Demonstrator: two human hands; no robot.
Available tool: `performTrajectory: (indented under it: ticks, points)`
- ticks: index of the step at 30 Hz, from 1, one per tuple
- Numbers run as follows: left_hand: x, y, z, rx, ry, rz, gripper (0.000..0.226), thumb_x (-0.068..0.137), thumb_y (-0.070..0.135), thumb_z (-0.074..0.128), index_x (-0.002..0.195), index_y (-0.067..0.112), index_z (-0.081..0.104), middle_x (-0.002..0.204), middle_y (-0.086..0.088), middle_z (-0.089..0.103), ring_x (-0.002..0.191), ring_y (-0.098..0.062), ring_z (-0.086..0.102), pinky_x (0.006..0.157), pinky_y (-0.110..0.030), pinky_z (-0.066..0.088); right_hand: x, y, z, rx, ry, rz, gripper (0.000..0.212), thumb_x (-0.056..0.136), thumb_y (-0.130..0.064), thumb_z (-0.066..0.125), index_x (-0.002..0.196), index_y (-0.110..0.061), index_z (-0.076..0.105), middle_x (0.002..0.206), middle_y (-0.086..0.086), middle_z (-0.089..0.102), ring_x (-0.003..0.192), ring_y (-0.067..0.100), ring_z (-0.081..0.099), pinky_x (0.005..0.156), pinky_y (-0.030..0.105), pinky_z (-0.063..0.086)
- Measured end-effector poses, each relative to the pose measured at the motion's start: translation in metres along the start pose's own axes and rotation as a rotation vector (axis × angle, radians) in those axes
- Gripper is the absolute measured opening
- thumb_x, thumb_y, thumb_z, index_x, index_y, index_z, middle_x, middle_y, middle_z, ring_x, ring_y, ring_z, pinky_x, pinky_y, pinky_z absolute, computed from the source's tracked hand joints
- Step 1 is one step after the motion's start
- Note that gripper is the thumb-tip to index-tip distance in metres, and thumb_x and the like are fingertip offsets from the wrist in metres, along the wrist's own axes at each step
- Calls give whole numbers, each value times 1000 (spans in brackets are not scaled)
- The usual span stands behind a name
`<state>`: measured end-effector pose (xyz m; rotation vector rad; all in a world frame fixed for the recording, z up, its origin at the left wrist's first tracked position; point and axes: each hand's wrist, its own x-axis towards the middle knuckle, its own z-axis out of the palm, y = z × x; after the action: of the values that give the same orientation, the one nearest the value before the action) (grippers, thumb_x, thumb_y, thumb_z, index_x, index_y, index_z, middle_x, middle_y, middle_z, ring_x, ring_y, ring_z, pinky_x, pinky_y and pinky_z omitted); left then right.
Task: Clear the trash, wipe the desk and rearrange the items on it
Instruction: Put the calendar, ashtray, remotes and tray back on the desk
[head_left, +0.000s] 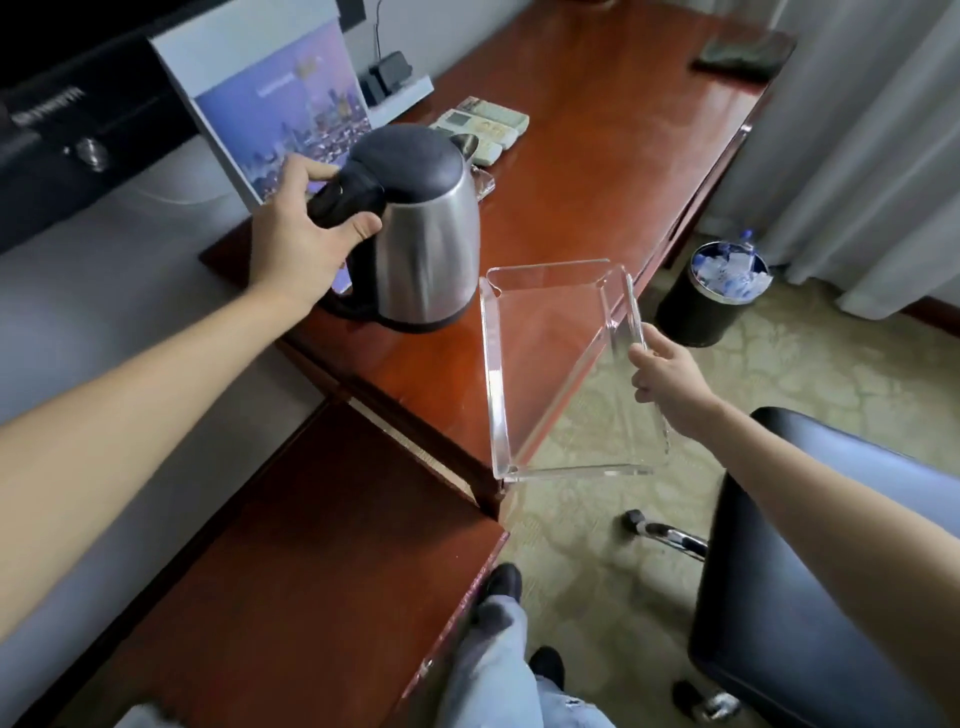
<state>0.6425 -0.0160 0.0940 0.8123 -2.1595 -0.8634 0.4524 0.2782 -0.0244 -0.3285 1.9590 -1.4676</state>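
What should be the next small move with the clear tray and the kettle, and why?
Probably lower the clear tray flat onto the bare desk beside the kettle. The right hand holds it tilted, partly past the desk's edge, while the left hand grips the kettle's handle; a flat tray could then take the kettle.

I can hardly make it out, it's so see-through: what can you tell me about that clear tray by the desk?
The clear tray looks like acrylic: a flat rectangular base with low upright walls, gaps at the corners, nothing inside. It is lifted and tilted, its far end over the front edge of the desk, the rest over the carpet. The right hand pinches its right wall; nothing else visibly touches it.
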Motion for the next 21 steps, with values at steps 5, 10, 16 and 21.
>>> performTrajectory:
  ticks: [5,10,16,21]
  points:
    - [45,-5,30,43,-30,27,48,72,35,73,110,13,53,97,1,60,89,-23,62,77,-37,52,52,3,11,44,-3,96,26,95,-11,39,116,-23,49,75,-3,44,44,4,34,43,19,33]
    - [92,-6,58,4,-73,11,48,68,43,72,107,25,51,96,7,63,87,-26,65,72,-47,55,73,1,38,55,-252,376,34,97,-12,39,129,-12,27,106,13,54,83,25,61,65,33,55]
    - [129,12,112,-12,-129,75,44,72,25,78,108,12,55,95,8,61,84,-18,63,70,-24,48,127,-40,20,-341,-308,339,42,95,-35,44,128,-8,45,115,9,55,96,24,58,80,38,51]
    - [151,27,165,-32,-186,56,47,69,32,77,105,12,55,94,0,66,88,-19,63,73,-29,47,203,-86,-20,-184,-100,-39,58,90,-37,54,142,-23,31,121,-1,51,104,16,55,90,37,49]
